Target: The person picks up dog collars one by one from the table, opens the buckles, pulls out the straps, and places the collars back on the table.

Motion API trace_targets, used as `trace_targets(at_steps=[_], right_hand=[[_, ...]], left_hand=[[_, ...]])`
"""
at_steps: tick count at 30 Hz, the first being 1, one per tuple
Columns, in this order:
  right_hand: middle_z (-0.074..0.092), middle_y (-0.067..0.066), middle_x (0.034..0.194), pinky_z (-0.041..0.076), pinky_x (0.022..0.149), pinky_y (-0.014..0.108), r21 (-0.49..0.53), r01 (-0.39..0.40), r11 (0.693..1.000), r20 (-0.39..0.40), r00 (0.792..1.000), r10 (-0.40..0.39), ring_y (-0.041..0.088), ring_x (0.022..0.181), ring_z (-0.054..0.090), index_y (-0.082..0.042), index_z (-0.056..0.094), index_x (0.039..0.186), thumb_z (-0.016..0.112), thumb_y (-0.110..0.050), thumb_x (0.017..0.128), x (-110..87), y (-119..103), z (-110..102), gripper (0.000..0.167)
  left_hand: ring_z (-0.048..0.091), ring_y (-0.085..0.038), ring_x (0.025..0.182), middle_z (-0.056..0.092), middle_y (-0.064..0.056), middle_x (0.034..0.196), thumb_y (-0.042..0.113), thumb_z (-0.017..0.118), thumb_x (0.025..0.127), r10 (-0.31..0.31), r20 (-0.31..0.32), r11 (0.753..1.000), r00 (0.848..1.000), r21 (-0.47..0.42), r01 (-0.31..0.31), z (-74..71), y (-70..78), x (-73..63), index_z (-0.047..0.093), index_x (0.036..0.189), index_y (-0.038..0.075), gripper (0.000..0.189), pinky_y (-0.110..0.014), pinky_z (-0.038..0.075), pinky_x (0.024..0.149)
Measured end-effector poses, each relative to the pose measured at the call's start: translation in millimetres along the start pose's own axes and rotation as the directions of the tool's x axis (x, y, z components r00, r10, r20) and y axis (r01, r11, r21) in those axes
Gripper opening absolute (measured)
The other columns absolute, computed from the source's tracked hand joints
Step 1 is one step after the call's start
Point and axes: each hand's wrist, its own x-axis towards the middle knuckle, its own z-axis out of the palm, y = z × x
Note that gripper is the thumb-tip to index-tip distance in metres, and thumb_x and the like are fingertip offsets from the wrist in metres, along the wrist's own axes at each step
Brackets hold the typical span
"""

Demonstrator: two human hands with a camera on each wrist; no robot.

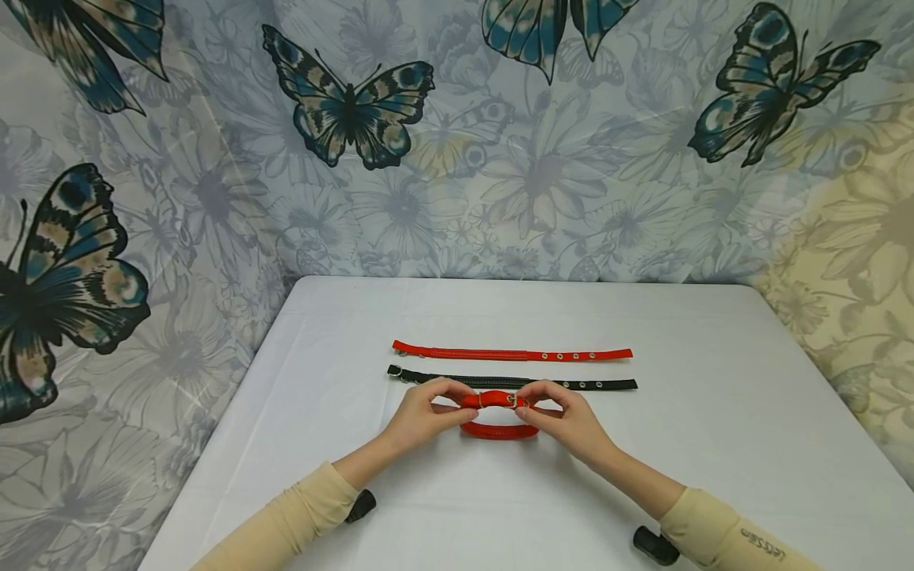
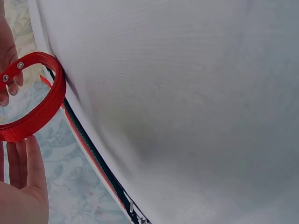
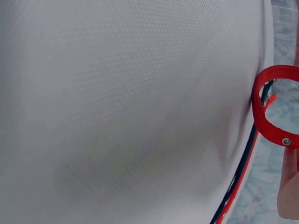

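Note:
A red collar (image 1: 499, 432) is bent into a loop, with its buckle and eyelets at the top between the two hands in the head view. My left hand (image 1: 428, 411) pinches the loop's left side between thumb and fingers. On the opposite side my right hand (image 1: 566, 419) pinches it near the eyelets. Both wrist views show the loop from the side: the red band (image 2: 57, 91) curves away from the fingers, and metal eyelets dot the strap (image 3: 266, 128). The loop's lower part is at the white table (image 1: 400, 492).
Just beyond the hands a black collar (image 1: 600, 385) lies stretched flat, partly behind the fingers. Farther back, another red collar (image 1: 485, 354) lies parallel to it. Butterfly-patterned cloth (image 1: 443, 222) hangs behind the table. A dark wrist device (image 1: 655, 546) sits under the right sleeve.

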Motion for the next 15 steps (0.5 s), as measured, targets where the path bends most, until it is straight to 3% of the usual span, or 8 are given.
trace_targets(at_steps=[7, 15], right_hand=[[0.066, 0.006, 0.098, 0.055, 0.084, 0.028, -0.004, -0.038, 0.999, -0.006, 0.999, 0.038, 0.019, 0.093, 0.062, -0.011, 0.067, 0.107, 0.073, -0.016, 0.089, 1.2, 1.1, -0.3, 0.02], [0.066, 0.007, 0.099, 0.055, 0.083, 0.027, -0.013, -0.024, 1.0, -0.004, 1.0, 0.024, 0.018, 0.092, 0.062, -0.008, 0.066, 0.108, 0.072, -0.014, 0.09, 0.3, 2.2, -0.3, 0.02]], left_hand=[[0.064, -0.025, 0.096, 0.068, -0.012, 0.103, 0.003, 0.078, 0.082, 0.025, -0.008, 0.999, 1.0, 0.03, -0.025, 0.8, 4.6, 2.6, 0.068, 0.11, -0.002, 0.03, -0.031, 0.056, 0.08], [0.064, -0.022, 0.095, 0.069, -0.008, 0.103, 0.007, 0.078, 0.082, 0.05, -0.031, 0.997, 0.998, 0.055, -0.048, 4.5, 6.6, 3.8, 0.07, 0.11, 0.001, 0.029, -0.031, 0.056, 0.08]])
